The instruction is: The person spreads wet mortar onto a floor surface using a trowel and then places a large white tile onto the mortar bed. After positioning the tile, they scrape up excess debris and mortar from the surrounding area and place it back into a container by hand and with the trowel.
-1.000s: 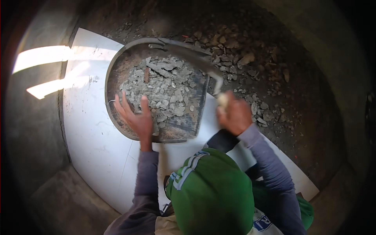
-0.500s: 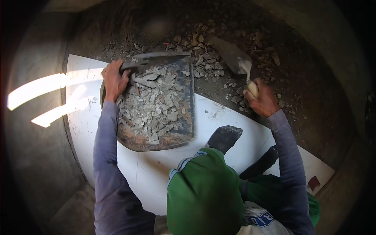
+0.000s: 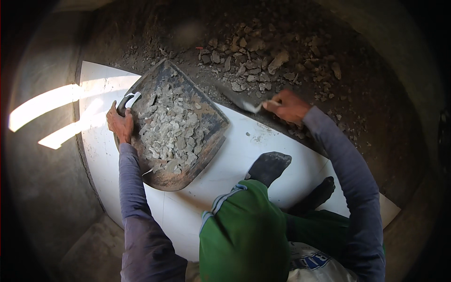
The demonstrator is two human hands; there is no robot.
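My left hand (image 3: pixel 121 124) grips the rim of a worn dark scoop pan (image 3: pixel 162 182) at its left side, fingers curled around a black and white part of the edge. Grey broken rubble (image 3: pixel 176 131) lies heaped in the pan. The pan's straight front edge faces up and to the right, toward the dirt floor. My right hand (image 3: pixel 291 108) is closed around a masonry trowel (image 3: pixel 240 100), its handle mostly hidden in my fingers. The blade, slightly blurred, points left and lies low over the dirt at the white board's edge, near the pan's right corner.
A white board (image 3: pixel 263 134) lies under the pan and my dark-covered feet (image 3: pixel 268 167). Beyond its edge, loose rubble chunks (image 3: pixel 256 61) are scattered over the dark dirt floor. A grey wall (image 3: pixel 47 164) with sunlight patches stands at the left.
The pan has turned clockwise, its front edge swinging toward the lower right. My left hand moved down and left with its rim. My right hand brought the trowel left, its blade turning and lowering.
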